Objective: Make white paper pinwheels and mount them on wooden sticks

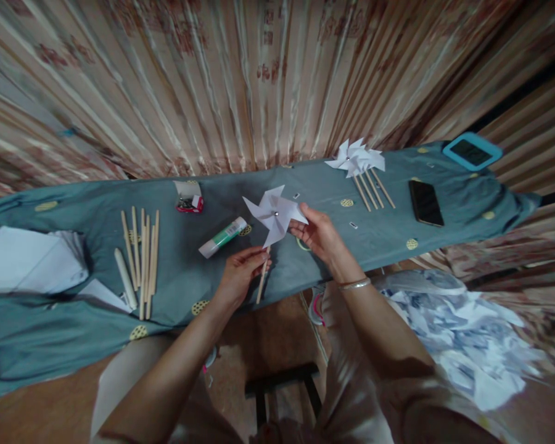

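The left hand (pixel 245 271) is gripping the wooden stick (pixel 262 282) of a white paper pinwheel (pixel 274 206) between thumb and fingers; the right hand (pixel 322 237) is pinching a blade near its tip. The pinwheel is being held over the near edge of the table (pixel 383 240), around mid-length. Its long axis is running away from that edge, leaning slightly right, the blades pointing towards the far edge and the stick's lower end towards the near one. Other pinwheels (pixel 351 159) are lying by the far edge, right of centre, their sticks pointing nearward.
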A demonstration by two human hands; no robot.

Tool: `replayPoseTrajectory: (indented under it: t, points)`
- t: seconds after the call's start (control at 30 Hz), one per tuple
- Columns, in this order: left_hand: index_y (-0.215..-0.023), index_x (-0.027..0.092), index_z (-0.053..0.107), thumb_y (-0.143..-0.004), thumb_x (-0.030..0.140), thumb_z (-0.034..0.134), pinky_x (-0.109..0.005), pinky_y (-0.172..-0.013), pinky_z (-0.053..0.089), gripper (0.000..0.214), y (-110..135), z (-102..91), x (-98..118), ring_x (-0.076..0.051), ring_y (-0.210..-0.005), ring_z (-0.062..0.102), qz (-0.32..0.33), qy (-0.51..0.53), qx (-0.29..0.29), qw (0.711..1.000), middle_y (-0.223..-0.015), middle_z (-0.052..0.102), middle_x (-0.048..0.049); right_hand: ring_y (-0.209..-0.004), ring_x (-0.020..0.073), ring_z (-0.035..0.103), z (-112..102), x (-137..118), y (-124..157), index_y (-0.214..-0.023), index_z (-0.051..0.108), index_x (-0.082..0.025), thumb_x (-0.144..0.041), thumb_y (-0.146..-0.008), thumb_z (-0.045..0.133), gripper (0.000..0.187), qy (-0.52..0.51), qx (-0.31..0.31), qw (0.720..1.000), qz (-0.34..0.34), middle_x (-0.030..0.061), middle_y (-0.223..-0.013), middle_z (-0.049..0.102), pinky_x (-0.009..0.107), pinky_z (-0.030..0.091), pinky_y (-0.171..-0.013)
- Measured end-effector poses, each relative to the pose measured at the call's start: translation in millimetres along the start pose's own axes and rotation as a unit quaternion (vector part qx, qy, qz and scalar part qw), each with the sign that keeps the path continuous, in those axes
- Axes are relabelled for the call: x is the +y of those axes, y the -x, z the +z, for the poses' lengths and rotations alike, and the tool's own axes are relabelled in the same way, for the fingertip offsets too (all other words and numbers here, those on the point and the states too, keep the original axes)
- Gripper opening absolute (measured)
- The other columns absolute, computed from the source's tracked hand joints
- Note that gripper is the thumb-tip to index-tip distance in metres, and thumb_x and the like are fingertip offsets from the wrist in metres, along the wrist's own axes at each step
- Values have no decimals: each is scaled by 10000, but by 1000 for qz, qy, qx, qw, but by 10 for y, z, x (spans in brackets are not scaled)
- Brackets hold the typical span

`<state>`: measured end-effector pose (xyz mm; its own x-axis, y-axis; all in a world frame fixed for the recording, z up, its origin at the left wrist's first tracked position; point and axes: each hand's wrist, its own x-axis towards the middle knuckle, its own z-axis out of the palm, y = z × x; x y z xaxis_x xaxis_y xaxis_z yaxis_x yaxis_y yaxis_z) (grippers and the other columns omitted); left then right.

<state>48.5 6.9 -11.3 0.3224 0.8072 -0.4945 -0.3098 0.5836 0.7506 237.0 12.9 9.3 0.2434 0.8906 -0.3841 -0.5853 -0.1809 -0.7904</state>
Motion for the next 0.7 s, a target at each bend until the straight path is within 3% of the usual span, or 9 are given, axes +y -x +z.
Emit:
replayPoseTrajectory:
  t: [0.47,0.7]
  points:
    - [-735,121,749,-402,306,943,-226,-609,506,427,2,22,4,-99,-582,626,11,-5,-6,1000,-685,710,-23,-584,109,680,-9,-22,21,-710,691,-182,-354,-743,813,214,10,10,1000,-10,-3,-639,714,175,542,-528]
    - [-738,121,745,-421,304,932,-224,-598,504,411,7,19,26,-101,-576,627,15,-8,-5,1000,-665,703,-21,-578,97,662,-12,9,35,-675,677,-177,-392,-685,847,274,19,-14,999,-24,-8,-617,695,170,541,-548]
